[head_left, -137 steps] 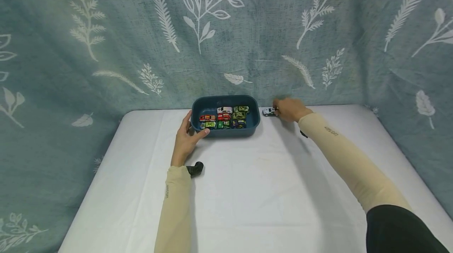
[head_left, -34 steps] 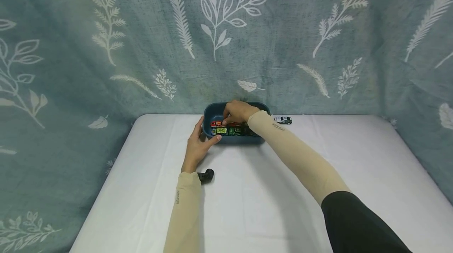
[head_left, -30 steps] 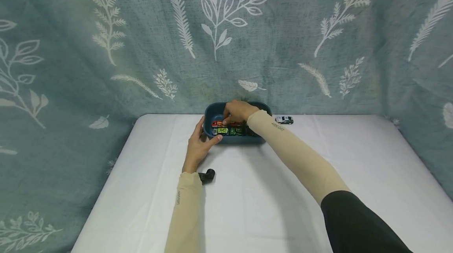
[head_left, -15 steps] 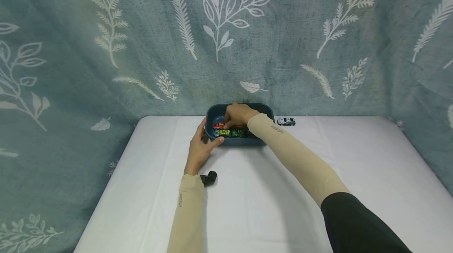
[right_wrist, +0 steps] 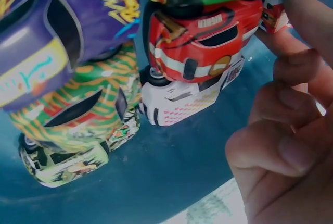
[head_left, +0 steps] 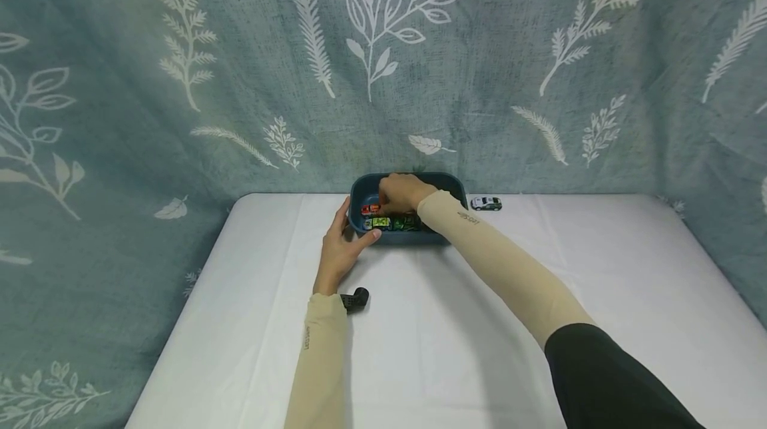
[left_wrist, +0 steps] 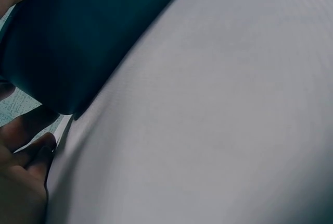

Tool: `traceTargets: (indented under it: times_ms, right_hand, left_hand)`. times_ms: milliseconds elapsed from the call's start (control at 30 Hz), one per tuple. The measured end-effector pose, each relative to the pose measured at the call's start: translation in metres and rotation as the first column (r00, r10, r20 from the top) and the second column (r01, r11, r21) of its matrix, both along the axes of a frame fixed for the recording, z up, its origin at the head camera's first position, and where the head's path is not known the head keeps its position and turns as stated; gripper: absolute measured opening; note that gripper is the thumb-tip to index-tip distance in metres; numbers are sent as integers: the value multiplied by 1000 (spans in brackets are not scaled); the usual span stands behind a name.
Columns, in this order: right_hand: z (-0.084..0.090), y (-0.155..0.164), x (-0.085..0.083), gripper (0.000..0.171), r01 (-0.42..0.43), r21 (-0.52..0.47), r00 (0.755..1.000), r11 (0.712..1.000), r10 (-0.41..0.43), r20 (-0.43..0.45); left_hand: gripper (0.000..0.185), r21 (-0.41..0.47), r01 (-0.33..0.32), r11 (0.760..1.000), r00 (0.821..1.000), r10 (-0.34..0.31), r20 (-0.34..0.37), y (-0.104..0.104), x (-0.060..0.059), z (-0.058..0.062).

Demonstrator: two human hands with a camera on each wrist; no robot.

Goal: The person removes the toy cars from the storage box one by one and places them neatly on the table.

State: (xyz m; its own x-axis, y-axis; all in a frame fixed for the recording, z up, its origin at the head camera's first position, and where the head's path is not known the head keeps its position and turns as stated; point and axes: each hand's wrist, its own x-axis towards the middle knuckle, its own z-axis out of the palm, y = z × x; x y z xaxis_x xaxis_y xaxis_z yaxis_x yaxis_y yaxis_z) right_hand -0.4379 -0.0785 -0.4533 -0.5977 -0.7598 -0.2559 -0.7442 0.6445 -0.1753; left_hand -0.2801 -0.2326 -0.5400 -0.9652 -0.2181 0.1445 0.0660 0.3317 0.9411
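A dark blue box stands at the table's far edge with several toy cars inside. My left hand grips its left end, thumb on the front wall and fingers at the far side; the left wrist view shows the box wall between them. Reaching into the box, my right hand has its thumb and forefinger pinching a small red-and-white toy car. Beside the fingers stand a red car, a white car and a purple car. The right hand hides much of the box inside.
A silver-and-black toy car stands on the white-covered table just right of the box. Behind the table hangs a green leaf-patterned curtain. A black wrist camera sticks out from the left wrist.
Earlier my right hand was at the silver car right of the box; now it is inside the box and the silver car stands free. My left hand has kept its hold on the box.
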Motion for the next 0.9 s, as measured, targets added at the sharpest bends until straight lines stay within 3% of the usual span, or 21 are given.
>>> traceTargets:
  times_ms: [267,467,900]
  right_hand:
    - [7,7,4,28,-10,26,1000,1000,11,-26]
    - [24,17,8,25,-38,21,996,999,39,-77]
    - [60,78,8,29,11,23,991,1000,-8,-135]
  left_hand:
    - [104,-11,2,1000,1000,-2,10,2,-1,0]
    - [104,-3,-13,1000,1000,13,18,0,0,2]
    - [102,-24,-22,999,999,22,30,3,1,2]
